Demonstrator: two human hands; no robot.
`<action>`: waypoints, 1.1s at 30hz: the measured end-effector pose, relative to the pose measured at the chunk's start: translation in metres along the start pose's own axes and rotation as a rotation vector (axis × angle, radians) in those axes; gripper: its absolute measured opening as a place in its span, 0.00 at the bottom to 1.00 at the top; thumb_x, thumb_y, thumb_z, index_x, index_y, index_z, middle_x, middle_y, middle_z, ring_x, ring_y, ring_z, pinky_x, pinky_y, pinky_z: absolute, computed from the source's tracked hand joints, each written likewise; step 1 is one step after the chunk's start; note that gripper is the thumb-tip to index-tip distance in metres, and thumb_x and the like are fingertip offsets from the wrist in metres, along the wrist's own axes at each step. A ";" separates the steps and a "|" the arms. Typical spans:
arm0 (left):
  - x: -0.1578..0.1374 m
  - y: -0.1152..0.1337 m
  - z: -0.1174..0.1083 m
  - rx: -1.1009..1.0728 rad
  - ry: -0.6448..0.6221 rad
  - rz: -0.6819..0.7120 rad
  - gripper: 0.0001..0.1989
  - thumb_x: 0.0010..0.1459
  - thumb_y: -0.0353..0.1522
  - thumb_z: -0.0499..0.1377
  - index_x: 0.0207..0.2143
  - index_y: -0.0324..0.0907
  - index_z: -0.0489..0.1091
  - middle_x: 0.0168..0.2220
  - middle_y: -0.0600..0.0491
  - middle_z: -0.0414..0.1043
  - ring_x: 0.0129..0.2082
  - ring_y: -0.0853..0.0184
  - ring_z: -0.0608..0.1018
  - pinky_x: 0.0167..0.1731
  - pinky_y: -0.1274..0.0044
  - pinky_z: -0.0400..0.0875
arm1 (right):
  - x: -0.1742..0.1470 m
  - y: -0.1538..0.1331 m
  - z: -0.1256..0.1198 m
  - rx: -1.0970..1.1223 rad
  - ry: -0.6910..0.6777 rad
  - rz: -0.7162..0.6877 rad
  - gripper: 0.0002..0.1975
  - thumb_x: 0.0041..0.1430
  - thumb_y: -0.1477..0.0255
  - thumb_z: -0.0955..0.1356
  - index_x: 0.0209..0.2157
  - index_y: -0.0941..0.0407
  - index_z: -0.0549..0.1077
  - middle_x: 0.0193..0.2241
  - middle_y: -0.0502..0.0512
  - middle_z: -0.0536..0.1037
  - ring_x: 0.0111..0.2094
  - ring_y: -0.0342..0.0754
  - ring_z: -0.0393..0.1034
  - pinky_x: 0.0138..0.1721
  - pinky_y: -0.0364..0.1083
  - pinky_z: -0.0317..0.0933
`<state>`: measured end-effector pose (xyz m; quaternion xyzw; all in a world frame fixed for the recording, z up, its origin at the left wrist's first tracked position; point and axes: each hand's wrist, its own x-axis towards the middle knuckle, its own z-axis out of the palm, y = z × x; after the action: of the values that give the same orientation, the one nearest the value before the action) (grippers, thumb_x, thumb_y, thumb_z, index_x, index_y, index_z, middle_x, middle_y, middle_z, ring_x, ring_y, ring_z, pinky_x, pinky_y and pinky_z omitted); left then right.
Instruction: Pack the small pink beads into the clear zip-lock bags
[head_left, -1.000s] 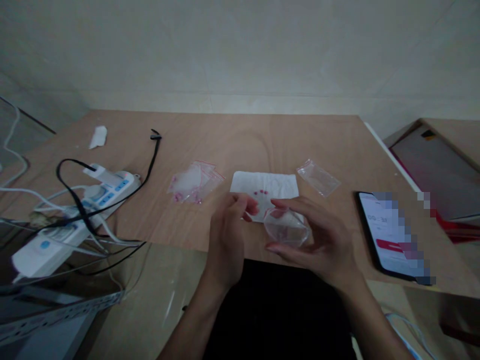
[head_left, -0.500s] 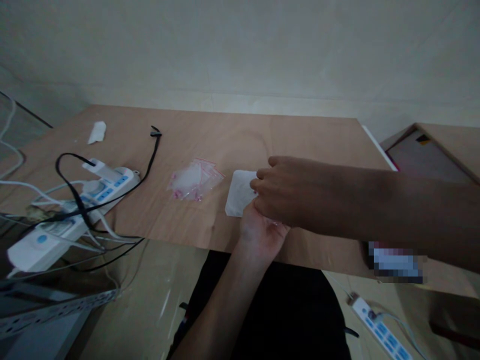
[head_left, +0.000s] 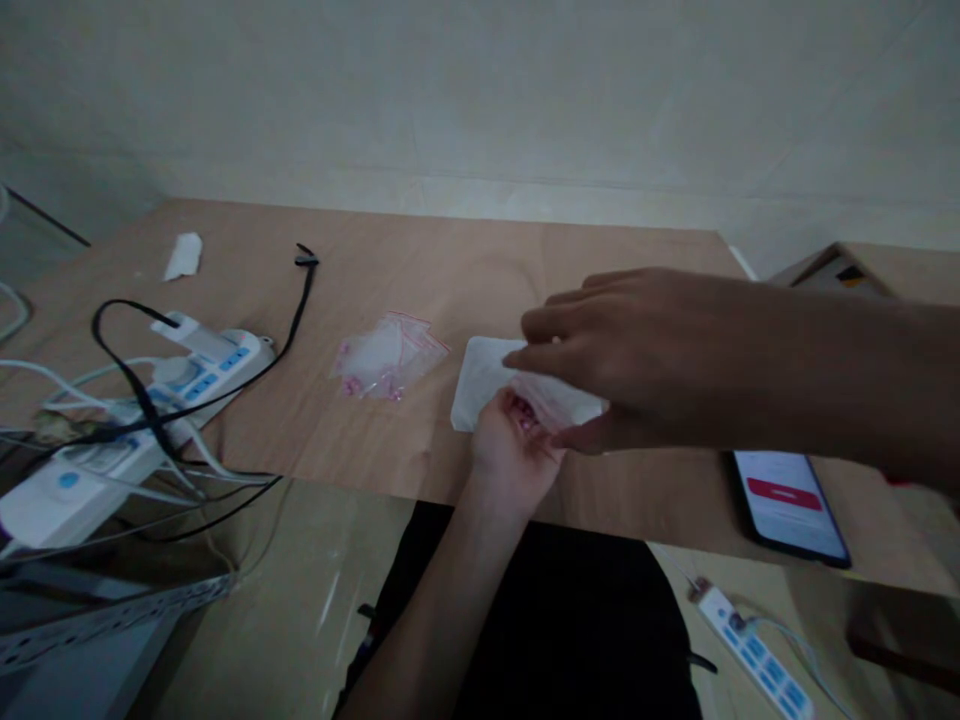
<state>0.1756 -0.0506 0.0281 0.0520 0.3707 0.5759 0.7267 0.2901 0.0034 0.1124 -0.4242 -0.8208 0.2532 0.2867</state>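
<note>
My left hand (head_left: 514, 450), palm up with curled fingers, holds a small clear zip bag (head_left: 546, 395) with dark pink bits (head_left: 523, 412) in it; they are too small to name. My right hand (head_left: 600, 345) is just above and to the right of it, fingers stretched out and thumb apart, the thumb close to the bag's edge. Whether the thumb touches the bag I cannot tell. Beneath both hands lies a white tray-like sheet (head_left: 472, 385), partly covered. To its left are several flat clear zip bags (head_left: 390, 355) with pink bits at their lower edge.
On the wooden table (head_left: 420, 260), a white power strip (head_left: 210, 375) with tangled cables is at the left. A black cable (head_left: 304, 290) and a white scrap (head_left: 184, 256) lie behind it. A phone (head_left: 787, 505) rests at the front right. Another power strip (head_left: 754, 650) is on the floor.
My right hand has lifted and moved slightly right, its fingers opening out from over my left hand. The bag and pink bits in my left palm now show. The phone screen is now visible.
</note>
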 end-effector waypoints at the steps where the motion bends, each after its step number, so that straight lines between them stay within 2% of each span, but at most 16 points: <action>1: 0.004 0.003 -0.001 0.169 0.016 0.036 0.20 0.62 0.25 0.43 0.17 0.43 0.50 0.14 0.60 0.48 0.13 0.74 0.58 0.15 0.82 0.56 | 0.003 -0.003 -0.014 -0.138 -0.142 -0.079 0.12 0.45 0.60 0.77 0.32 0.50 0.81 0.27 0.47 0.79 0.34 0.50 0.76 0.48 0.57 0.68; 2: 0.009 0.005 -0.002 0.344 0.042 0.075 0.20 0.62 0.27 0.44 0.16 0.44 0.47 0.14 0.61 0.45 0.12 0.74 0.54 0.14 0.81 0.52 | 0.004 -0.004 -0.025 -0.267 -0.181 -0.145 0.19 0.41 0.59 0.78 0.38 0.50 0.81 0.30 0.48 0.79 0.34 0.51 0.75 0.46 0.57 0.68; 3: 0.014 0.008 -0.003 0.494 0.073 0.116 0.21 0.63 0.29 0.44 0.16 0.45 0.46 0.14 0.61 0.43 0.12 0.74 0.52 0.14 0.80 0.51 | 0.002 -0.001 -0.033 -0.381 -0.156 -0.188 0.25 0.41 0.57 0.78 0.43 0.50 0.80 0.32 0.50 0.79 0.34 0.52 0.75 0.44 0.57 0.69; 4: 0.020 0.011 -0.003 0.622 0.104 0.175 0.22 0.64 0.31 0.46 0.15 0.45 0.46 0.14 0.61 0.44 0.13 0.73 0.53 0.15 0.79 0.52 | -0.002 0.006 -0.039 -0.466 -0.070 -0.182 0.28 0.43 0.56 0.77 0.47 0.51 0.78 0.33 0.53 0.79 0.33 0.53 0.75 0.42 0.56 0.69; 6: 0.031 0.015 -0.003 0.928 0.148 0.361 0.22 0.64 0.34 0.49 0.16 0.44 0.52 0.17 0.58 0.54 0.18 0.71 0.63 0.21 0.78 0.59 | -0.014 0.028 -0.039 -0.559 0.154 -0.009 0.30 0.50 0.57 0.75 0.53 0.55 0.74 0.37 0.59 0.80 0.35 0.55 0.75 0.40 0.55 0.68; 8: 0.041 0.016 -0.004 1.395 0.136 0.596 0.17 0.65 0.34 0.49 0.23 0.43 0.63 0.25 0.53 0.68 0.28 0.66 0.72 0.30 0.75 0.65 | -0.027 0.057 -0.027 -0.587 0.330 0.258 0.36 0.53 0.59 0.73 0.61 0.59 0.66 0.40 0.65 0.80 0.38 0.59 0.76 0.41 0.56 0.68; 10: 0.049 0.013 -0.007 1.847 0.083 0.772 0.15 0.67 0.33 0.46 0.32 0.40 0.68 0.34 0.46 0.74 0.36 0.60 0.76 0.36 0.71 0.67 | -0.035 0.082 -0.008 -0.586 0.419 0.447 0.40 0.56 0.60 0.71 0.64 0.63 0.59 0.46 0.71 0.78 0.44 0.63 0.75 0.45 0.58 0.67; 12: 0.056 0.008 -0.011 2.020 0.031 0.816 0.15 0.68 0.31 0.44 0.37 0.37 0.69 0.39 0.41 0.74 0.41 0.57 0.76 0.40 0.69 0.68 | -0.039 0.101 0.013 -0.592 0.423 0.520 0.39 0.60 0.60 0.67 0.65 0.67 0.55 0.52 0.76 0.74 0.52 0.67 0.71 0.50 0.60 0.65; 16: 0.063 0.001 -0.021 2.050 0.003 0.823 0.15 0.67 0.32 0.45 0.38 0.37 0.69 0.42 0.39 0.72 0.44 0.54 0.76 0.43 0.67 0.68 | -0.044 0.123 0.044 -0.617 0.247 0.511 0.36 0.66 0.60 0.58 0.64 0.75 0.54 0.62 0.81 0.61 0.64 0.68 0.55 0.61 0.63 0.53; 19: 0.064 -0.001 -0.024 2.027 -0.005 0.831 0.13 0.66 0.32 0.45 0.39 0.38 0.68 0.43 0.40 0.71 0.44 0.55 0.75 0.45 0.67 0.67 | -0.048 0.131 0.055 -0.644 0.166 0.514 0.37 0.68 0.57 0.53 0.65 0.74 0.53 0.66 0.78 0.54 0.68 0.67 0.46 0.65 0.65 0.43; 22: 0.064 -0.001 -0.023 1.948 -0.024 0.819 0.11 0.66 0.31 0.46 0.39 0.39 0.68 0.43 0.41 0.70 0.44 0.55 0.74 0.46 0.66 0.66 | -0.050 0.132 0.056 -0.639 0.143 0.516 0.39 0.68 0.55 0.50 0.66 0.73 0.51 0.67 0.76 0.52 0.69 0.66 0.43 0.65 0.65 0.41; 27: 0.059 0.004 -0.021 1.937 0.009 0.880 0.11 0.66 0.34 0.48 0.37 0.40 0.67 0.41 0.43 0.70 0.41 0.57 0.74 0.44 0.68 0.67 | -0.050 0.125 0.054 -0.546 0.209 0.524 0.44 0.67 0.52 0.51 0.65 0.80 0.45 0.67 0.82 0.48 0.69 0.71 0.39 0.65 0.66 0.38; 30: 0.053 0.021 -0.032 1.870 0.112 0.993 0.08 0.64 0.35 0.51 0.37 0.41 0.67 0.41 0.43 0.71 0.44 0.57 0.73 0.46 0.67 0.66 | -0.051 0.121 0.054 -0.486 0.305 0.476 0.47 0.65 0.49 0.51 0.66 0.80 0.43 0.67 0.83 0.46 0.69 0.72 0.36 0.65 0.67 0.34; 33: 0.044 0.054 -0.055 1.791 0.374 1.119 0.10 0.62 0.37 0.55 0.41 0.40 0.68 0.44 0.42 0.72 0.47 0.55 0.72 0.50 0.64 0.65 | -0.051 0.120 0.055 -0.482 0.348 0.439 0.48 0.65 0.48 0.50 0.66 0.79 0.43 0.67 0.83 0.43 0.69 0.72 0.33 0.66 0.67 0.33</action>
<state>0.1027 -0.0133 -0.0058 0.6396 0.6872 0.3444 -0.0115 0.3430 0.0121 -0.0183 -0.6822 -0.6854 0.0319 0.2528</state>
